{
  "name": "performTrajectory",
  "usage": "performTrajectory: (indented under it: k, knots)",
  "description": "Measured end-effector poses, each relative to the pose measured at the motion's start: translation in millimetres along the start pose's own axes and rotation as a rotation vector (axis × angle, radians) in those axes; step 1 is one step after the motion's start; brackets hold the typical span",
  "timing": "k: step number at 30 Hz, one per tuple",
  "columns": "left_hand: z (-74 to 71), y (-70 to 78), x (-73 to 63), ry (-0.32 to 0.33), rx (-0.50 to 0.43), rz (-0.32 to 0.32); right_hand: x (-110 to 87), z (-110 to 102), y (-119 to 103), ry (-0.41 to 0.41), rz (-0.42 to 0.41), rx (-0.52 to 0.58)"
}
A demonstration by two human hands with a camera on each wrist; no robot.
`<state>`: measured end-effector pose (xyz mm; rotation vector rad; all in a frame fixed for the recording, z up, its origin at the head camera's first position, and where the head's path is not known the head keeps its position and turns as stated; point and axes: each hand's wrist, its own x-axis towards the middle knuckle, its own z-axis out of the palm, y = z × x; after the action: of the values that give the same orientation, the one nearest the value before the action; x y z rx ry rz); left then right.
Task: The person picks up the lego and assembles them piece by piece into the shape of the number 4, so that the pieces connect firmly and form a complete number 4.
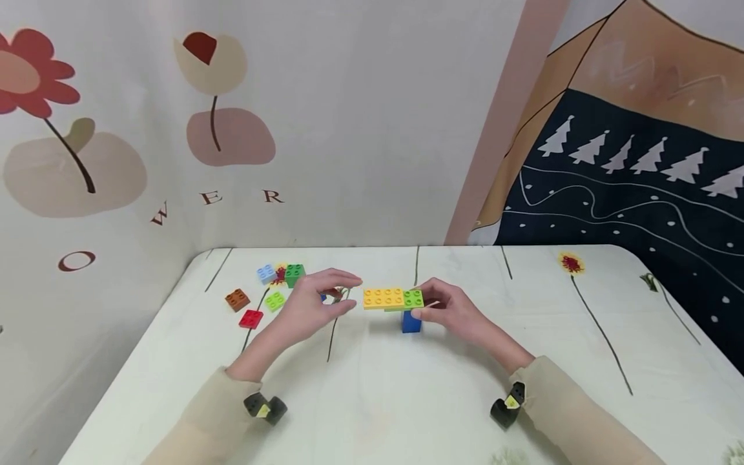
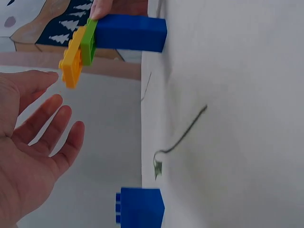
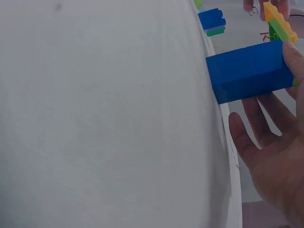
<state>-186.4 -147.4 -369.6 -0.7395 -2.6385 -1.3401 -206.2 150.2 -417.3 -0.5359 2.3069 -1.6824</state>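
Observation:
My right hand (image 1: pixel 456 311) pinches the lime green toy brick (image 1: pixel 414 298) between thumb and fingers, at the top of an upright blue brick tower (image 1: pixel 411 323). A seam across the blue part (image 3: pixel 251 71) shows in the right wrist view. On the green brick sits a long yellow brick (image 1: pixel 383 298), reaching out to the left past the tower. My left hand (image 1: pixel 310 302) is beside the yellow brick's free end, fingers spread and holding nothing. In the left wrist view its thumb tip lies close to the yellow brick.
At the left lie loose bricks: brown (image 1: pixel 237 299), red (image 1: pixel 251 319), light green (image 1: pixel 275 301), light blue (image 1: pixel 267 274) and dark green (image 1: pixel 294 274). Another blue brick (image 2: pixel 141 208) stands on the table, mostly behind my left hand in the head view. A printed cloth (image 1: pixel 360 129) hangs behind the table.

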Motion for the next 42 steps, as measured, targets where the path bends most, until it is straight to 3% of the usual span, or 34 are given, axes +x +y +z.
performTrajectory:
  k: [8,19,29,34,39,42]
  knots:
    - [-15.2,-15.7,-13.3,0.038,0.041,-0.085,0.1,-1,0,-0.001,-0.004,-0.002]
    - [-30.8,-37.5,-32.6,0.075,0.018,-0.124,0.7,-1,1,-0.008,-0.024,-0.004]
    - [-60.5,-52.1,-47.7,0.097,0.145,-0.167,1.0,-3,2,-0.008,-0.001,-0.017]
    - [-80.8,-59.2,-54.0,0.112,0.186,-0.223,1.4,-5,2,-0.007,0.009,-0.021]
    - [-98.1,-67.6,-63.9,0.089,0.234,-0.299,1.6,-3,1,-0.011,0.005,-0.010]
    - [-103.9,-75.1,-70.8,0.064,0.254,-0.309,1.6,-2,1,-0.014,-0.001,-0.011]
